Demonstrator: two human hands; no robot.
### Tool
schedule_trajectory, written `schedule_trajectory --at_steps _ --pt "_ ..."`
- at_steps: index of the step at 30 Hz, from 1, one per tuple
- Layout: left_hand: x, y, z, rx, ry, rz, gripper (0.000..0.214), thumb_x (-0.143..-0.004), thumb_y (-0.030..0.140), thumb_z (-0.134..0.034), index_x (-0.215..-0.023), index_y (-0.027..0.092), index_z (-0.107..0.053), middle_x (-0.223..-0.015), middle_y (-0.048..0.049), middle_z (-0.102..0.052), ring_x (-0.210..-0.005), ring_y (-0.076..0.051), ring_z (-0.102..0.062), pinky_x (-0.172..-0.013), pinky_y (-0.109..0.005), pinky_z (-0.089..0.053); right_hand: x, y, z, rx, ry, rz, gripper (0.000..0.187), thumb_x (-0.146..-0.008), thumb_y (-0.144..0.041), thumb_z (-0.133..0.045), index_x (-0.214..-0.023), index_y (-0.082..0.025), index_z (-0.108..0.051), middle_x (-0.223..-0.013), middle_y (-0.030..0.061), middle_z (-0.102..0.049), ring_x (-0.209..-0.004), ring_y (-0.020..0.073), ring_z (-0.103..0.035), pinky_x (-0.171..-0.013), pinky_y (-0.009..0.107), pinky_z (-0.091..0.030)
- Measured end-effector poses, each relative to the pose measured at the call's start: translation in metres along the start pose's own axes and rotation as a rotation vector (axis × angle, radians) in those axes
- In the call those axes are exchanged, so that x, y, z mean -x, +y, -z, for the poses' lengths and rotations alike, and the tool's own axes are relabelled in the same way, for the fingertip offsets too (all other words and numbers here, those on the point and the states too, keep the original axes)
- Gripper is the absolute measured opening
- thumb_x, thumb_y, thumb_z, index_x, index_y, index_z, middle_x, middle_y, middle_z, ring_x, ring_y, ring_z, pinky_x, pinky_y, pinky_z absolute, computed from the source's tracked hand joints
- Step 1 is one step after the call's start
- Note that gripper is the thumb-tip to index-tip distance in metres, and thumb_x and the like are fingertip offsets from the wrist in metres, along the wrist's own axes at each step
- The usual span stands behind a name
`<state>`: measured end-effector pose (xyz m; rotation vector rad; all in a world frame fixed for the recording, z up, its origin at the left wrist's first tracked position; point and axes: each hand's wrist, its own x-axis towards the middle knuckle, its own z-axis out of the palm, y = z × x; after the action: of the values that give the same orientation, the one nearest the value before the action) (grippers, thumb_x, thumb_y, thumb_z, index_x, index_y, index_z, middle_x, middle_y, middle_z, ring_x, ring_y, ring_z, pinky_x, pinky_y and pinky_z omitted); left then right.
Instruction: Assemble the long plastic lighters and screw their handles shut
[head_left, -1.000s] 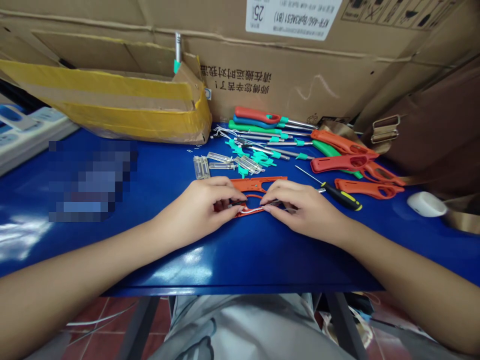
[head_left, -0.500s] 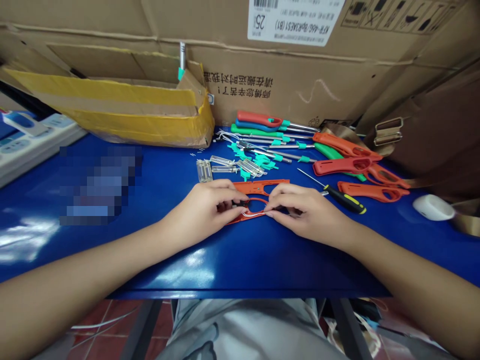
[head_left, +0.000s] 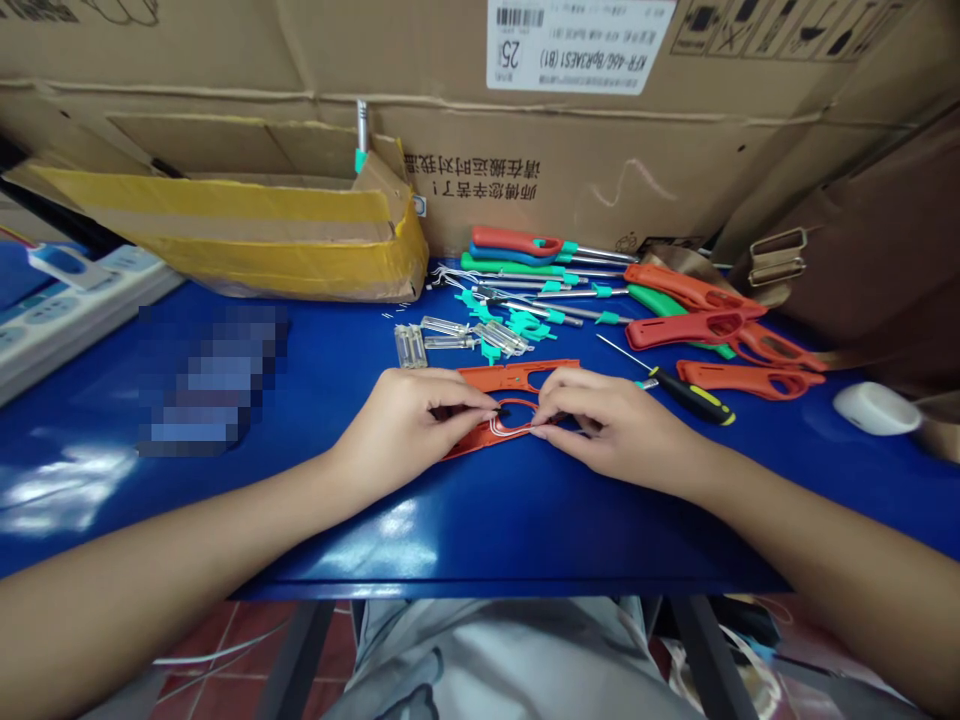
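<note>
An orange lighter shell half (head_left: pixel 471 441) lies between my hands, with a large oval finger hole. My left hand (head_left: pixel 409 415) is closed in a pinch on a small black part (head_left: pixel 504 411) at the hole's left rim. White wires (head_left: pixel 511 433) curve along the lower rim of the hole. At their right end, my right hand (head_left: pixel 615 420) is closed, thumb and fingertips pinching the wires; its other fingers are curled. Just behind lies a second orange shell half (head_left: pixel 499 377), partly covered by both hands.
Behind are clear fuel tanks (head_left: pixel 502 338), turquoise clips (head_left: pixel 529 324) and metal lighter tubes (head_left: pixel 577 292). Red and orange handle shells (head_left: pixel 694 328) and a screwdriver (head_left: pixel 690 397) lie to the right. A yellow-taped carton (head_left: pixel 300 265) and power strip (head_left: pixel 112 290) stand left.
My left fingers have shifted slightly and straightened, so the black part and more of the white wires show. My right hand stays at the wires' end. The view has tilted a little.
</note>
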<state>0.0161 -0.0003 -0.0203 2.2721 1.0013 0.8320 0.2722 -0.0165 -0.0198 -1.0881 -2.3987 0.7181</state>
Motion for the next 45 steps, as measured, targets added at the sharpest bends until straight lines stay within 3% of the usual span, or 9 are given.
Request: schedule_trajectory --at_steps 7,15,27,38,45 --pt "0.003 0.004 0.000 -0.180 -0.032 -0.123 0.014 -0.093 0.021 -0.069 -0.101 0.022 -0.080 -0.095 -0.0016 -0.081 -0.084 -0.019 -0.074 -0.076 -0.031 -0.057 0.000 -0.001 -0.001 -0.021 0.004 -0.021 0.006 -0.094 -0.019 -0.066 -0.089 -0.020 -0.070 -0.095 0.0026 -0.064 -0.080 0.0127 -0.060 -0.068 0.025 -0.044" --pt "0.007 0.007 0.003 -0.267 -0.034 -0.242 0.014 -0.097 0.016 -0.063 -0.098 0.017 -0.077 -0.092 -0.0020 -0.080 -0.080 -0.017 -0.073 -0.073 -0.029 -0.056 0.000 0.000 -0.001 -0.020 0.005 -0.025 0.007 -0.094 -0.019 -0.066 -0.089 -0.020 -0.069 -0.095 0.0028 -0.064 -0.084 0.0146 -0.063 -0.073 0.027 -0.046" --pt "0.014 0.017 0.005 -0.505 -0.138 -0.227 0.021 -0.101 0.026 -0.057 -0.109 0.019 -0.075 -0.093 -0.0043 -0.079 -0.081 -0.020 -0.074 -0.070 -0.031 -0.056 0.000 0.001 -0.001 -0.008 0.011 -0.036 0.008 -0.095 -0.022 -0.065 -0.088 -0.021 -0.070 -0.096 0.0032 -0.065 -0.084 0.0152 -0.063 -0.071 0.027 -0.046" --pt "0.015 0.029 0.012 -0.465 -0.246 -0.147 0.026 -0.099 0.033 -0.059 -0.116 0.021 -0.074 -0.098 -0.0054 -0.079 -0.088 -0.024 -0.076 -0.075 -0.036 -0.060 0.000 -0.003 -0.001 -0.015 0.025 -0.079 0.007 -0.093 -0.021 -0.068 -0.087 -0.020 -0.070 -0.094 0.0026 -0.065 -0.082 0.0151 -0.062 -0.070 0.027 -0.044" --pt "0.018 0.032 0.011 -0.563 -0.307 -0.190 0.030 -0.097 0.029 -0.062 -0.123 0.017 -0.070 -0.111 -0.0071 -0.079 -0.091 -0.026 -0.077 -0.077 -0.039 -0.064 0.001 0.000 -0.001 -0.016 0.020 -0.065 0.006 -0.093 -0.022 -0.069 -0.087 -0.020 -0.070 -0.093 0.0017 -0.064 -0.083 0.0143 -0.061 -0.070 0.027 -0.044"
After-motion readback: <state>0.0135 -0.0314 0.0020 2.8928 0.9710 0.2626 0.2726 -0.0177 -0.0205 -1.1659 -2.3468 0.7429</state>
